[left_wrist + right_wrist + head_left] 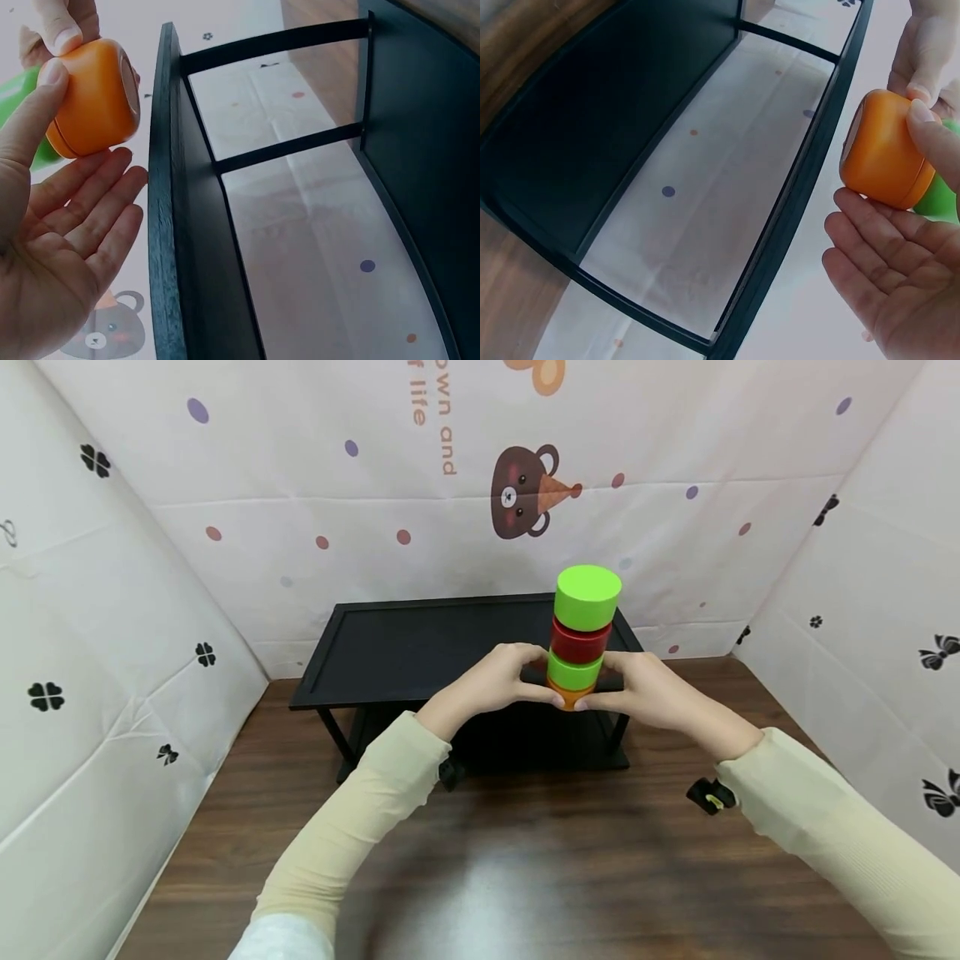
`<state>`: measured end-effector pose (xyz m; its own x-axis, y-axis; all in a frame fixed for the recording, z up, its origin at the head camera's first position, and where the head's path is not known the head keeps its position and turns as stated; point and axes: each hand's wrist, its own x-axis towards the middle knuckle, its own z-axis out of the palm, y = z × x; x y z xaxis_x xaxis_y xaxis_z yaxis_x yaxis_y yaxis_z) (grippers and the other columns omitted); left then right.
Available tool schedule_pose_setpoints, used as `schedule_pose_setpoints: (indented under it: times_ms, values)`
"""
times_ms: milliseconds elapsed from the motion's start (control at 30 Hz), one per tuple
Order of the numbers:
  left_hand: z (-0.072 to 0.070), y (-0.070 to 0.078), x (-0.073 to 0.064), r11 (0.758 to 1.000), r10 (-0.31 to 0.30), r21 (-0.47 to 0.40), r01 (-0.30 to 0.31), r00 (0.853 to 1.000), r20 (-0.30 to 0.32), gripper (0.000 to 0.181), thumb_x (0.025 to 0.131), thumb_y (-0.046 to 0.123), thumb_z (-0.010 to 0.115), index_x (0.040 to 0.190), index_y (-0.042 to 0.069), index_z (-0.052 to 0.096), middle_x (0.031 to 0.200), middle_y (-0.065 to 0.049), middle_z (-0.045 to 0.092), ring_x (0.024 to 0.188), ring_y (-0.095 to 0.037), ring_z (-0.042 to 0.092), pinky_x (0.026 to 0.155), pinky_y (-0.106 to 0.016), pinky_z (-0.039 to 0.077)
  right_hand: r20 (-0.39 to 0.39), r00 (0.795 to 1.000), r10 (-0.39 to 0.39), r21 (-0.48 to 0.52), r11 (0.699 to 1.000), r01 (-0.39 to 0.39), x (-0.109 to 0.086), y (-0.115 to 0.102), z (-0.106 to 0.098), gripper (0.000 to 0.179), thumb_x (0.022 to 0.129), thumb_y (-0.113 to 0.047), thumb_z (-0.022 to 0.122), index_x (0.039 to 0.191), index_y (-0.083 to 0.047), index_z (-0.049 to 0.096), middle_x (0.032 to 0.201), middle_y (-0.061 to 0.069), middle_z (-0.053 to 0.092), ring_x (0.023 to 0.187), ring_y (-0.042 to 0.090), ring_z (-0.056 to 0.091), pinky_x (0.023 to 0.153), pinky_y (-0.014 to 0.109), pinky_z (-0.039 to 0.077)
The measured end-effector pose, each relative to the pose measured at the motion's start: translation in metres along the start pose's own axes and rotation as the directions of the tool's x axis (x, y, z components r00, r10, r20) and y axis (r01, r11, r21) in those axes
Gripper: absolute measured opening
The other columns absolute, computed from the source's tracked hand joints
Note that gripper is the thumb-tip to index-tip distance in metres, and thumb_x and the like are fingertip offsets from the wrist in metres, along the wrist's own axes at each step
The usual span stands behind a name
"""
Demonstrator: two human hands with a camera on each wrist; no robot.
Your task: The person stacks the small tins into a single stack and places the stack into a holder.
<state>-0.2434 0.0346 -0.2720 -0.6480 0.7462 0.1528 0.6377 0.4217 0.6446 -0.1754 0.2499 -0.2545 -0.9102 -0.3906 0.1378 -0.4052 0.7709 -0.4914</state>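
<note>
Both hands hold an upright stack of round, jar-like pieces (577, 647) over the right part of a black two-tier shelf (442, 639). From the top, the stack runs bright green, dark red, green and orange. My left hand (498, 681) grips its left side, and my right hand (645, 689) its right side. In the left wrist view, the left thumb presses on the orange piece (94, 97), with the fingers at its other side. The right wrist view shows the right hand (907, 277) around the same orange piece (885, 150) in a similar way.
Under the shelf lies a dark wood-look surface (480, 860). White printed sheets (420, 552) hang behind and on both sides, close to the shelf's back. The shelf's front rail (161, 187) runs just beside the hands in the wrist views.
</note>
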Motion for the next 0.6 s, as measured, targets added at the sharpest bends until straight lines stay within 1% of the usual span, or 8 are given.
schedule_pose_setpoints:
  times_ms: [133, 267, 433, 600]
  values:
    - [-0.002, -0.003, 0.005, 1.0, -0.009, -0.012, 0.008, 1.0, -0.006, 0.05, 0.081, 0.029, 0.077, 0.123, 0.007, 0.06, 0.118, -0.005, 0.065, 0.112, -0.017, 0.058, 0.102, -0.034, 0.044, 0.01, 1.0, 0.018, 0.003, 1.0, -0.018, 0.006, 0.002, -0.003, 0.046, 0.082, -0.023, 0.075, 0.12, -0.002, 0.06, 0.108, 0.013, 0.067, 0.103, 0.03, 0.062, 0.087, 0.051, 0.05]
    - [-0.002, -0.007, 0.009, 1.0, -0.01, -0.017, 0.009, 1.0, -0.014, 0.049, 0.082, 0.028, 0.076, 0.123, 0.006, 0.06, 0.118, -0.005, 0.065, 0.112, -0.017, 0.058, 0.102, -0.033, 0.043, 0.014, 1.0, 0.024, 0.005, 1.0, -0.024, 0.011, 0.004, -0.004, 0.044, 0.083, -0.025, 0.075, 0.118, -0.002, 0.061, 0.107, 0.014, 0.067, 0.102, 0.03, 0.062, 0.087, 0.051, 0.049]
    - [-0.001, -0.01, 0.014, 1.0, -0.011, -0.012, 0.011, 1.0, -0.021, 0.049, 0.082, 0.028, 0.075, 0.123, 0.006, 0.06, 0.119, -0.005, 0.064, 0.113, -0.016, 0.058, 0.103, -0.034, 0.043, 0.03, 0.999, 0.042, 0.012, 0.999, -0.042, 0.017, 0.009, -0.006, 0.045, 0.083, -0.026, 0.074, 0.119, -0.001, 0.06, 0.109, 0.015, 0.066, 0.104, 0.03, 0.061, 0.089, 0.052, 0.047]
    - [-0.003, -0.013, 0.021, 0.999, -0.028, -0.019, 0.028, 0.999, -0.02, 0.049, 0.083, 0.028, 0.074, 0.124, 0.006, 0.059, 0.12, -0.006, 0.064, 0.114, -0.017, 0.057, 0.102, -0.034, 0.043, 0.034, 0.998, 0.054, 0.01, 0.998, -0.055, 0.023, 0.014, -0.008, 0.046, 0.084, -0.025, 0.074, 0.119, -0.001, 0.06, 0.11, 0.016, 0.066, 0.106, 0.032, 0.06, 0.09, 0.053, 0.046]
